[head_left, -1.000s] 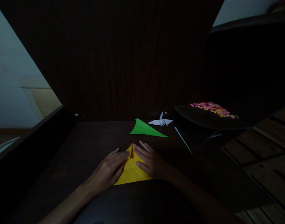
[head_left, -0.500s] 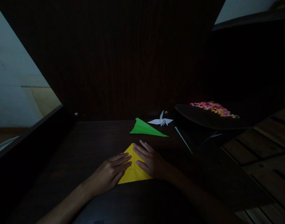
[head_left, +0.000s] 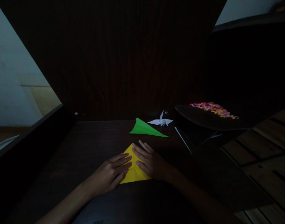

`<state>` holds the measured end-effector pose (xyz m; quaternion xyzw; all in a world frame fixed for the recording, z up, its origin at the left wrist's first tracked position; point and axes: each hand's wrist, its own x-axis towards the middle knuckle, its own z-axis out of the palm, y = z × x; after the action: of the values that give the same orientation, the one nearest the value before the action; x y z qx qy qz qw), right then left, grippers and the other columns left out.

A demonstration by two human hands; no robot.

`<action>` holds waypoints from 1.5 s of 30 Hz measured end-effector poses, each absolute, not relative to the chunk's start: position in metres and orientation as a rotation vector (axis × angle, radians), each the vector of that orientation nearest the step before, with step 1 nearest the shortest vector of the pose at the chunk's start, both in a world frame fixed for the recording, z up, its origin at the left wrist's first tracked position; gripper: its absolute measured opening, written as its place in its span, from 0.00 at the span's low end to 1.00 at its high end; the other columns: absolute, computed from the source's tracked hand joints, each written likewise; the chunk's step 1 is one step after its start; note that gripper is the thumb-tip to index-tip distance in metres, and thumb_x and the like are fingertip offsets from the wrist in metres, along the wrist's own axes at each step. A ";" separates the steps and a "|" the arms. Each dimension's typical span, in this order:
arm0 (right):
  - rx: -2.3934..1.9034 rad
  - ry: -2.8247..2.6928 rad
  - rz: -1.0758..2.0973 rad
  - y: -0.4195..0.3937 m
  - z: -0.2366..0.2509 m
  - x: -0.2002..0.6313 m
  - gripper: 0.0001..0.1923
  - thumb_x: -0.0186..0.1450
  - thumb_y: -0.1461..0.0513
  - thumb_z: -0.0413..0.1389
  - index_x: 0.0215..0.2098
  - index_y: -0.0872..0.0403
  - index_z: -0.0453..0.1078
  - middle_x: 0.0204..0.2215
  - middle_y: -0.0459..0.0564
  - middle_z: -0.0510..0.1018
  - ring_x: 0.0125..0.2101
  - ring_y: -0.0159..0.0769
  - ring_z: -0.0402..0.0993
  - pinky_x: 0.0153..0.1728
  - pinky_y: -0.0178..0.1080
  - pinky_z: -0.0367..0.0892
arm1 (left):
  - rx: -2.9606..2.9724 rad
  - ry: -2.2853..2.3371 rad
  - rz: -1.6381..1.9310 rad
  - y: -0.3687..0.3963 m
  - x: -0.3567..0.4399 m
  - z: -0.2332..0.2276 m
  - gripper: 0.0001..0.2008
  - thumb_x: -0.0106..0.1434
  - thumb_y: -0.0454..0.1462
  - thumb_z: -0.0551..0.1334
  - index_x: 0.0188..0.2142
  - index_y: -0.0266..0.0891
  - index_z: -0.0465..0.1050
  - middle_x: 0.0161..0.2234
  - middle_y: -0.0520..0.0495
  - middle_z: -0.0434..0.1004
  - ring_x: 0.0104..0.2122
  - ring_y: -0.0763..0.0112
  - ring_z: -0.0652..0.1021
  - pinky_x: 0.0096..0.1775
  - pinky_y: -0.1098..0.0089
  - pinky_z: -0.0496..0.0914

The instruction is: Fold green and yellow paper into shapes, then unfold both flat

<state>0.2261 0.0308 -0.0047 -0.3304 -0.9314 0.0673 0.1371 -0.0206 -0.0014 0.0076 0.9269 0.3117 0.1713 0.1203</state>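
Observation:
A folded yellow paper (head_left: 134, 172) lies flat on the dark wooden table (head_left: 91, 143), its point aimed away from me. My left hand (head_left: 112, 174) rests palm down on its left half, fingers stretched toward the middle crease. My right hand (head_left: 150, 161) presses flat on the right half, fingers spread near the tip. Both hands hide much of the sheet.
Beyond the hands lie a folded green paper (head_left: 146, 129), a small white paper crane (head_left: 161, 121) and a thin green strip (head_left: 183, 140). At the right, a dark tray (head_left: 203, 119) holds several small colourful pieces (head_left: 213, 109). A dark wooden panel rises behind the table.
My left hand has slid rightward across the yellow paper, flattening its raised flap. The right hand stays almost still.

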 end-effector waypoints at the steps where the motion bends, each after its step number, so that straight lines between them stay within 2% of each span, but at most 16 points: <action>1: -0.956 -2.696 0.205 0.031 -0.004 0.226 0.28 0.71 0.60 0.48 0.68 0.61 0.54 0.68 0.57 0.55 0.69 0.51 0.40 0.65 0.55 0.51 | 2.710 0.911 0.493 -0.002 -0.021 0.008 0.19 0.70 0.34 0.55 0.60 0.45 0.69 0.60 0.47 0.71 0.62 0.59 0.68 0.61 0.54 0.66; 8: -0.948 -2.723 0.329 0.032 0.003 0.230 0.29 0.70 0.59 0.49 0.66 0.62 0.57 0.68 0.56 0.53 0.69 0.51 0.38 0.66 0.55 0.48 | 2.706 0.870 0.466 -0.003 -0.019 0.010 0.22 0.70 0.33 0.55 0.62 0.45 0.66 0.61 0.47 0.69 0.63 0.60 0.66 0.62 0.54 0.64; 16: -0.930 -2.740 0.354 0.031 0.005 0.229 0.31 0.72 0.58 0.47 0.70 0.59 0.47 0.69 0.57 0.52 0.69 0.48 0.38 0.66 0.57 0.46 | 2.705 0.858 0.381 -0.002 -0.019 0.009 0.22 0.70 0.33 0.54 0.62 0.43 0.65 0.64 0.46 0.65 0.64 0.60 0.64 0.63 0.54 0.62; 24: -0.936 -2.723 0.356 0.031 0.007 0.228 0.30 0.72 0.56 0.47 0.70 0.57 0.49 0.68 0.57 0.54 0.69 0.49 0.41 0.66 0.57 0.45 | 2.669 0.885 0.454 -0.004 -0.018 0.010 0.23 0.70 0.35 0.55 0.64 0.44 0.62 0.63 0.46 0.66 0.63 0.59 0.65 0.63 0.55 0.63; 29: -0.951 -2.755 0.339 0.031 0.008 0.227 0.30 0.72 0.55 0.47 0.69 0.57 0.51 0.68 0.55 0.53 0.69 0.50 0.40 0.66 0.56 0.45 | 2.674 1.034 0.489 -0.003 -0.018 0.008 0.28 0.71 0.39 0.55 0.68 0.43 0.52 0.67 0.42 0.57 0.65 0.55 0.61 0.62 0.51 0.63; 33: -0.959 -2.768 0.300 0.031 0.007 0.226 0.28 0.73 0.55 0.44 0.68 0.58 0.54 0.68 0.56 0.53 0.69 0.51 0.40 0.66 0.57 0.44 | 2.685 1.087 0.398 -0.002 -0.019 0.006 0.30 0.71 0.43 0.55 0.69 0.43 0.48 0.68 0.41 0.51 0.67 0.52 0.55 0.63 0.46 0.58; 38: -0.944 -2.775 0.279 0.032 0.003 0.227 0.29 0.73 0.53 0.44 0.68 0.58 0.53 0.69 0.55 0.52 0.69 0.52 0.41 0.66 0.57 0.44 | 2.687 1.101 0.286 -0.002 -0.019 0.007 0.30 0.72 0.45 0.52 0.70 0.43 0.45 0.69 0.42 0.47 0.68 0.51 0.51 0.64 0.46 0.55; 45: -0.943 -2.751 0.276 0.032 0.000 0.228 0.33 0.71 0.51 0.47 0.69 0.57 0.50 0.68 0.57 0.53 0.69 0.51 0.41 0.66 0.57 0.45 | 2.749 1.079 0.269 -0.003 -0.019 0.005 0.32 0.73 0.46 0.52 0.70 0.44 0.41 0.70 0.41 0.44 0.68 0.50 0.51 0.64 0.46 0.54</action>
<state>0.2279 0.0315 0.0001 -0.3207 -0.9361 0.0939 0.1099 -0.0187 -0.0029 0.0050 0.9234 0.3626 0.0905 0.0880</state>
